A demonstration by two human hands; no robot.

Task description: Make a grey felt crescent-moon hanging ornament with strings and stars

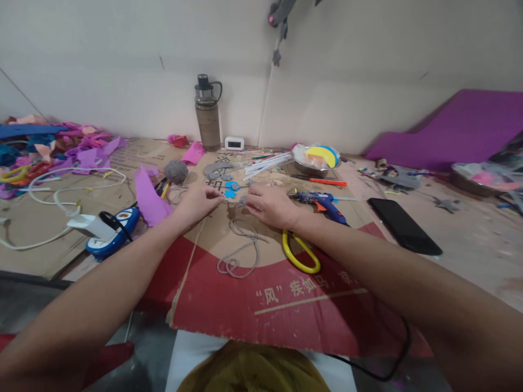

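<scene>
My left hand (201, 202) is closed in a pinch near the middle of the cardboard. My right hand (270, 206) faces it, fingers curled together. A thin strand of grey yarn (233, 203) appears to run between the two sets of fingertips; its exact hold is partly hidden. Just behind the strand lie blue cut-out pieces (231, 190). Looser yarn (241, 245) lies in loops in front of the hands. Yellow-handled scissors (302, 261) rest below my right wrist, blades hidden. A blue glue gun (321, 201) lies to the right of that hand.
A grey yarn ball (176, 171) and purple scrap (149, 196) sit left. Behind stand a bottle (207, 122), white clock (234, 143), white sticks (267, 165) and metal bowl (315, 169). A phone (403, 226) lies right; a blue power strip (113, 234) with cables lies left.
</scene>
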